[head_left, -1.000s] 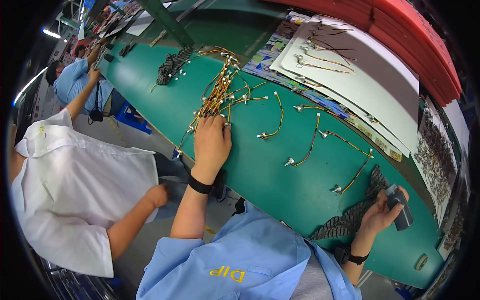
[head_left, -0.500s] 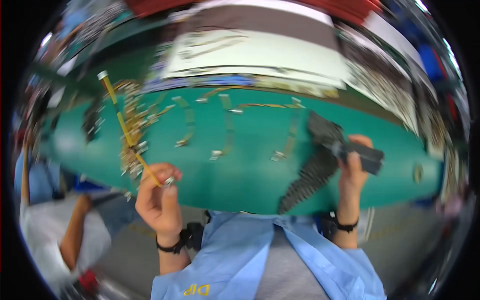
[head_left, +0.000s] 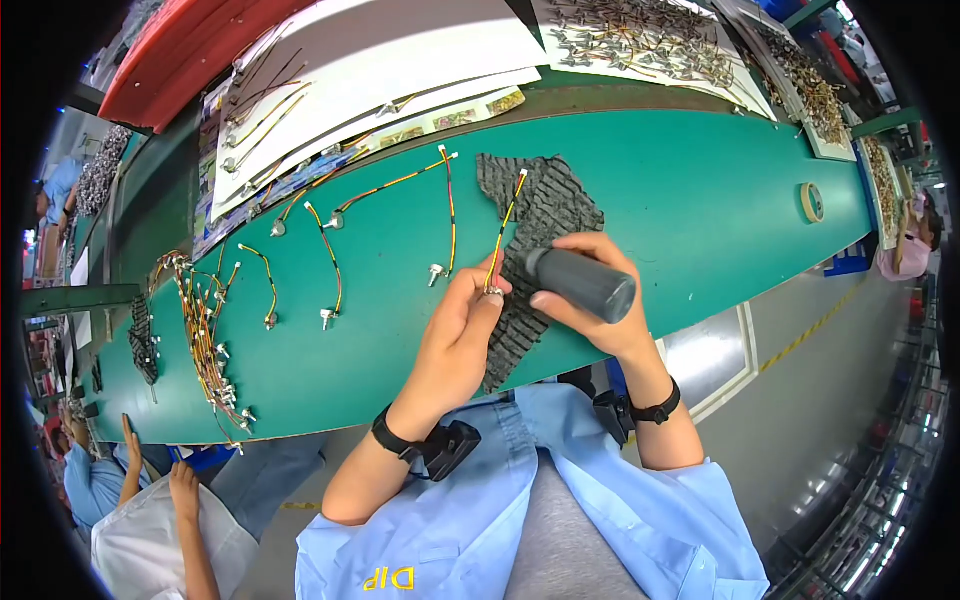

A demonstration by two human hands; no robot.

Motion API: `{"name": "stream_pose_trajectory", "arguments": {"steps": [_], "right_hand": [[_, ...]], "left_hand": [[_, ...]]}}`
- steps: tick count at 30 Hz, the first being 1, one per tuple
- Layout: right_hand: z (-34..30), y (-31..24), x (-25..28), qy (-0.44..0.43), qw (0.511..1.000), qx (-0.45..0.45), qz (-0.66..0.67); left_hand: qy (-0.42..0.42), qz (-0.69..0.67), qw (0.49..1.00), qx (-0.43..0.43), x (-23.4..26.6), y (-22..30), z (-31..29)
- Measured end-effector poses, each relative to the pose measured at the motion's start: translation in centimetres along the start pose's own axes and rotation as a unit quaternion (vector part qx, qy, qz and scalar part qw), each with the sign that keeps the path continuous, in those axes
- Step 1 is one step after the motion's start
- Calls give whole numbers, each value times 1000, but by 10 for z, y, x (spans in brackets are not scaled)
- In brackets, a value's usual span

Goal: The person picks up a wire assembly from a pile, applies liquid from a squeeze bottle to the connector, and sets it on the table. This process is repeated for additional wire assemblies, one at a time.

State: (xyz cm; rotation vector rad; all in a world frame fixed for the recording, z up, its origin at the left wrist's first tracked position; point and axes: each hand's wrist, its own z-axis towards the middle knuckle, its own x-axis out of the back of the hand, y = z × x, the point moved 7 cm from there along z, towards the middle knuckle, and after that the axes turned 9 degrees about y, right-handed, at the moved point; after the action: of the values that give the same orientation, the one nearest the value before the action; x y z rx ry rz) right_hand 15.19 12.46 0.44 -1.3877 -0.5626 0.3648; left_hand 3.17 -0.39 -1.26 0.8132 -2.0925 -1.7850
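My left hand (head_left: 450, 340) pinches the small metal end part of a wire lead (head_left: 507, 222). Its thin yellow, red and dark wires rise from the fingertips to a white plug. In my right hand (head_left: 625, 335) is a dark grey bottle (head_left: 585, 285), tilted, its narrower end turned toward my left fingertips. Whether the bottle touches the lead's metal part cannot be made out. Beneath both hands lies a crumpled, dark striped cloth (head_left: 560, 190) on the green table (head_left: 700, 190).
Several similar leads (head_left: 333, 255) lie spaced out to the left, beside a heaped bundle (head_left: 203, 335). White boards (head_left: 400, 50) and a red bin (head_left: 180, 55) stand at the back. A tape roll (head_left: 811, 203) is far right. A co-worker (head_left: 165, 530) sits at lower left.
My left hand has brought the lead rightward from near the bundle to the cloth. My right hand has moved left with the bottle, and the hands are now close together. The view has turned.
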Motion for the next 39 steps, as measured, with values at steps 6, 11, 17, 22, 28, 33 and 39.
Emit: {"name": "stream_pose_trajectory", "arguments": {"steps": [6, 11, 17, 22, 28, 33, 39], "right_hand": [[-2, -10, -5, -19, 978, 146, -145], [-3, 3, -2, -27, 983, 125, -128], [-1, -2, -3, -44, 979, 146, -132], [-1, -6, -5, -72, 970, 190, -135], [-1, -6, -5, -161, 969, 147, -116], [6, 7, 17, -65, 995, 71, 27], [6, 19, 17, -33, 991, 29, 129]], "left_hand": [[17, -32, 999, 0, -3, -5, 3], [35, 5, 999, -10, -11, -4, 0], [69, 334, 921, -189, -12, 20, -5], [74, 428, 865, -253, -20, 26, -6], [72, 417, 877, -226, -15, 23, -6], [95, 237, 955, -152, 4, 8, 0], [115, 195, 942, -250, 18, 28, -23]]}}
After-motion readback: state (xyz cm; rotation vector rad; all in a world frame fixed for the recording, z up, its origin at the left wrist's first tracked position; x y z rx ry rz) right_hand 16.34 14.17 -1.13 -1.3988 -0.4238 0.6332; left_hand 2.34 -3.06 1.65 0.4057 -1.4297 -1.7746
